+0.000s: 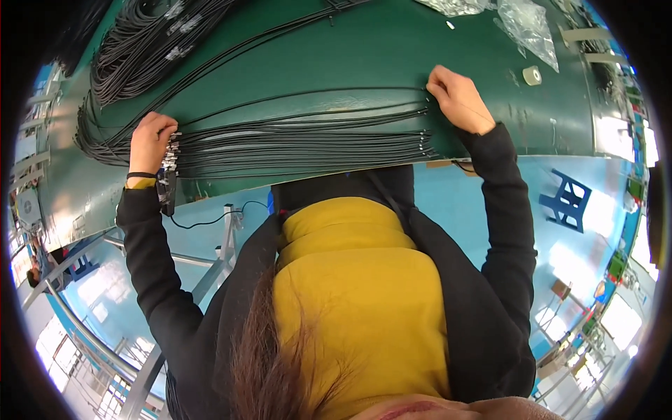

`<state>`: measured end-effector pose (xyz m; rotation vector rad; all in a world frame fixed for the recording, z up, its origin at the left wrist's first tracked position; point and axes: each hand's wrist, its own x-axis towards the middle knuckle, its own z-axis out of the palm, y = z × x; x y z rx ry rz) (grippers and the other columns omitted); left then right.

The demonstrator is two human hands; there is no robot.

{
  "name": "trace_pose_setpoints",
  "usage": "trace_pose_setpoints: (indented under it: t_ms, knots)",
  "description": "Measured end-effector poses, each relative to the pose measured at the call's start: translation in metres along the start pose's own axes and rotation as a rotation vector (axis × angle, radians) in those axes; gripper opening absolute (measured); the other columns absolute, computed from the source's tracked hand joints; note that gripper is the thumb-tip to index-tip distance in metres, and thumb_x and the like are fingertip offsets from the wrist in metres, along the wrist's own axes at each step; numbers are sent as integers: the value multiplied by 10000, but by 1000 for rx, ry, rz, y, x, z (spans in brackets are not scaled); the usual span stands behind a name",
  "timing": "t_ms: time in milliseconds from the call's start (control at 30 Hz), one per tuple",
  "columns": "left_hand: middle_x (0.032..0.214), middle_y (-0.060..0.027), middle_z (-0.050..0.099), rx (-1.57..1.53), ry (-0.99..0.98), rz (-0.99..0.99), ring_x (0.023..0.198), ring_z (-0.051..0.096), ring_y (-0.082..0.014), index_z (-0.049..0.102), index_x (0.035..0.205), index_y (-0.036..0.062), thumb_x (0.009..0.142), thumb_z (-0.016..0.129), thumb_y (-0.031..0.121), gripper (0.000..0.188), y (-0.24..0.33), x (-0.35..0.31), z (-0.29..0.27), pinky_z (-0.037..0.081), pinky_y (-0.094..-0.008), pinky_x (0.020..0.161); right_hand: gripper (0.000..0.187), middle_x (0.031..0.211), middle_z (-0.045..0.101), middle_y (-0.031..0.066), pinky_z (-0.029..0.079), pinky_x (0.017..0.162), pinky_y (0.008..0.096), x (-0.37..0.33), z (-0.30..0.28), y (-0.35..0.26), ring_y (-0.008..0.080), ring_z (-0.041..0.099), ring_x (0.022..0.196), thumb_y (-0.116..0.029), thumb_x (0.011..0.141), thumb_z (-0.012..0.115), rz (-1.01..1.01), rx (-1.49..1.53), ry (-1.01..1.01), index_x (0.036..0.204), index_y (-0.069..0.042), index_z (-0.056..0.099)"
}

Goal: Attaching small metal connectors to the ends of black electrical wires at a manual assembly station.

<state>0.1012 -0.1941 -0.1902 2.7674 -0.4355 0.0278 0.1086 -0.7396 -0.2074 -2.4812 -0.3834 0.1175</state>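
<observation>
Many thin black cables [294, 152] lie side by side across the front of the green table. Their left ends carry metal connectors [170, 155], lined up along a dark strip-like holder [165, 192]. The right ends show small pale tips [423, 142]. My left hand [148, 145] is closed at the upper end of the connector row, its fingers pinched on a black cable; the exact grip is partly hidden. My right hand [458, 99] pinches the right end of a single cable [336, 89], which runs slightly apart from and above the others.
Large coiled bundles of black cable [129, 63] lie at the back left. Clear plastic bags [528, 31] and a small white roll [532, 75] rest at the back right. A blue stool [565, 201] stands on the floor at right; a metal frame [225, 245] stands below the table.
</observation>
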Motion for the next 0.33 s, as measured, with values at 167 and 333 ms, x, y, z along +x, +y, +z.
trace_pose_setpoints:
  t_ms: [167,333]
  knots:
    - [815,-134,599,113,-180,-29,788,591,-331,643,825,13,795,626,59,57,10,6,-11,479,-362,693,68,681,513,80,411,584,321,-31,-15,-10,181,507,628,-68,863,529,-47,28,-274,861,0,537]
    - [890,-149,608,251,-56,56,857,586,-353,646,880,39,796,640,151,140,35,53,18,483,-421,728,123,708,530,28,423,582,294,-19,-19,-1,153,504,643,-84,875,519,302,276,-209,948,-10,585]
